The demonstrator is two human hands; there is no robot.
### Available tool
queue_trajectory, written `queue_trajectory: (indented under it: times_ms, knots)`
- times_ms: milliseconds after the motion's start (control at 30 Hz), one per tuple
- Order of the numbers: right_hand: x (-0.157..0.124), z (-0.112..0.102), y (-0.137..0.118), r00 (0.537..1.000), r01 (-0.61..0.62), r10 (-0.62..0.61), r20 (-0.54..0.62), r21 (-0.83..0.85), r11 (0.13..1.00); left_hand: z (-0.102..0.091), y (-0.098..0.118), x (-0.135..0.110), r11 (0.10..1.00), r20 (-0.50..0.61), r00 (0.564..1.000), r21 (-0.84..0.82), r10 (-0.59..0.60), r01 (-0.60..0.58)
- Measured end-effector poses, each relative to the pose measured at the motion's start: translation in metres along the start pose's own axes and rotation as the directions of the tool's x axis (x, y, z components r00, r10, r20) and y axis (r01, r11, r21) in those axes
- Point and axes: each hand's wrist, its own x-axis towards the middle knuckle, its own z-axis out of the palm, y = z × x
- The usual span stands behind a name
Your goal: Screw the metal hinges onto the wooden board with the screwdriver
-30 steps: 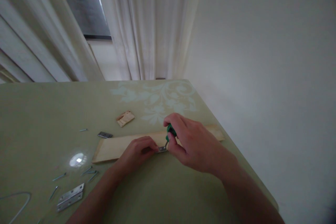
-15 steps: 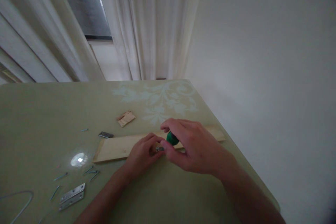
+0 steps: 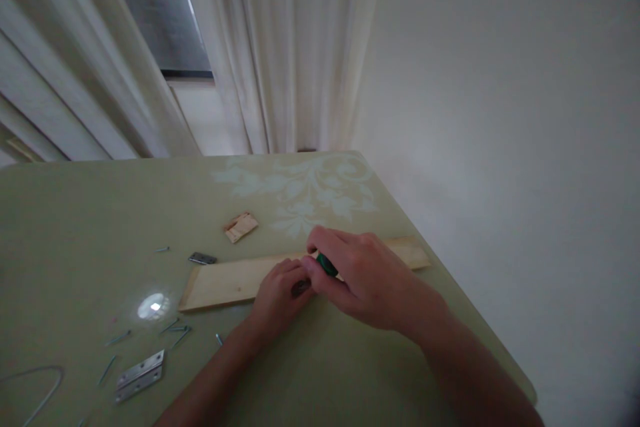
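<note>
A long pale wooden board [image 3: 227, 282] lies across the green table [image 3: 75, 227]. My right hand [image 3: 360, 277] is closed round a small green-handled screwdriver [image 3: 326, 264], held low over the board's near edge. My left hand [image 3: 281, 293] presses its curled fingers on a small metal hinge [image 3: 301, 287] at that edge, right beside the screwdriver tip. The hinge is mostly hidden under my fingers, and both hands touch each other.
Several loose screws [image 3: 173, 329] and a silver hinge [image 3: 139, 375] lie at the front left. A dark hinge [image 3: 202, 258] and a small wood scrap [image 3: 241, 226] sit beyond the board. A wire loop [image 3: 30, 383] is at the far left. The table's right edge is close to the board's end.
My right hand has lowered and tilted the screwdriver flatter. My left hand has slid right along the board edge and now covers the hinge more.
</note>
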Motion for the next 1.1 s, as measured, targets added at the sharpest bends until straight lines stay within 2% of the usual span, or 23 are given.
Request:
queue_trajectory:
  times_ms: [67,133,267,367,433,500,567,600,700,800,867,967,1100]
  knots:
    - [-0.002,-0.001,0.005,0.998,0.031,-0.031,-0.050,0.000,1.000,-0.001,0.000,-0.001,1.000,0.022,1.000,-0.002,0.013,-0.013]
    - [-0.006,-0.007,0.008,0.988,0.039,-0.037,-0.148,0.012,0.999,-0.002,0.001,-0.001,1.000,0.039,0.999,0.011,0.000,-0.001]
    - [-0.015,-0.025,0.015,0.928,-0.023,0.035,-0.370,0.036,0.999,-0.004,0.001,-0.001,0.999,0.082,0.996,0.025,-0.038,0.036]
    - [-0.015,-0.036,0.025,0.908,-0.093,0.089,-0.409,0.010,0.996,-0.005,-0.001,-0.002,0.999,0.090,0.996,0.037,-0.020,0.017]
    - [-0.013,-0.036,0.039,0.913,-0.148,0.144,-0.381,0.019,0.989,-0.006,-0.002,-0.001,0.996,0.104,0.994,0.077,0.025,-0.033]
    - [-0.012,-0.027,0.060,0.920,-0.199,0.221,-0.323,0.098,0.975,-0.009,-0.001,0.001,0.986,0.133,0.988,0.136,0.075,-0.093]
    - [-0.013,-0.009,0.086,0.921,-0.230,0.306,-0.241,0.296,0.927,-0.013,0.000,0.004,0.972,0.163,0.981,0.189,0.110,-0.140]
    - [-0.014,0.003,0.099,0.914,-0.238,0.351,-0.205,0.431,0.871,-0.015,0.001,0.006,0.967,0.181,0.977,0.205,0.116,-0.153]
    - [-0.021,0.041,0.138,0.903,-0.249,0.389,-0.185,0.512,0.822,-0.019,0.003,0.011,0.966,0.233,0.968,0.215,0.091,-0.142]
    - [-0.027,0.071,0.165,0.897,-0.264,0.407,-0.174,0.526,0.808,-0.022,0.004,0.016,0.971,0.261,0.963,0.209,0.062,-0.119]
    - [-0.027,0.082,0.174,0.907,-0.273,0.394,-0.148,0.507,0.818,-0.025,0.006,0.018,0.971,0.274,0.960,0.204,0.063,-0.122]
    - [-0.023,0.088,0.178,0.941,-0.263,0.328,-0.079,0.438,0.860,-0.031,0.011,0.022,0.972,0.239,0.967,0.190,0.089,-0.137]
    - [-0.011,0.088,0.175,0.970,-0.233,0.245,0.000,0.311,0.922,-0.044,0.015,0.029,0.976,0.110,0.982,0.134,0.155,-0.169]
